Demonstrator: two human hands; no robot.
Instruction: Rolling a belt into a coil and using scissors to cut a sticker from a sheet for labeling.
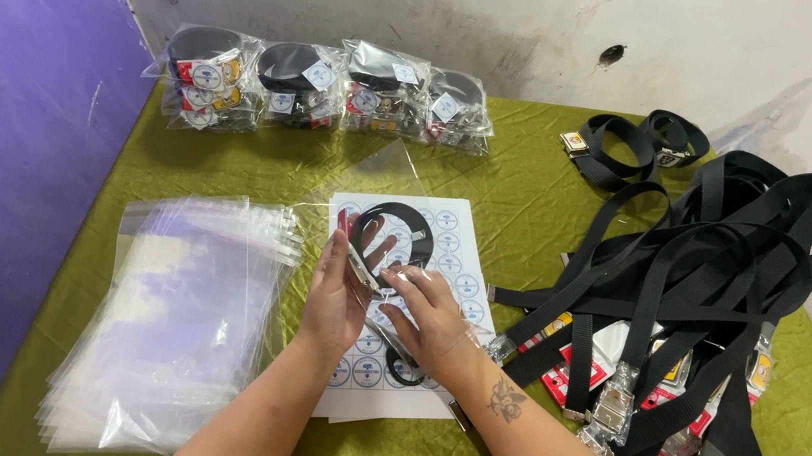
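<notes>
Near the front edge of the table (491, 182), which wears a green cloth, both forearms reach in from below; the right one carries a small tattoo (506, 399). The left hand (337, 291) is cupped, fingers curled round a coiled black belt (396, 229) inside a clear bag (386, 181), its metal buckle (361, 269) against the palm; the right hand (427, 319) has thumb and forefinger pinched together at the bag's edge beside the buckle, though what they pinch is too small to tell; the two hands touch. The belt sits at the table's middle, held just above a white sheet of round stickers (448, 263) lying flat there. Toward the front left corner lies a thick stack of empty clear bags (169, 334); along the right edge sprawls a tangled heap of loose black belts (712, 280), their buckles (614, 401) and red-and-yellow tags spilling toward the front right corner. Farther on, near the back right, two coiled belts (636, 142) lie beside each other; along the back edge toward the left stand four piles of bagged belts (325, 89) against the wall (509, 18).
</notes>
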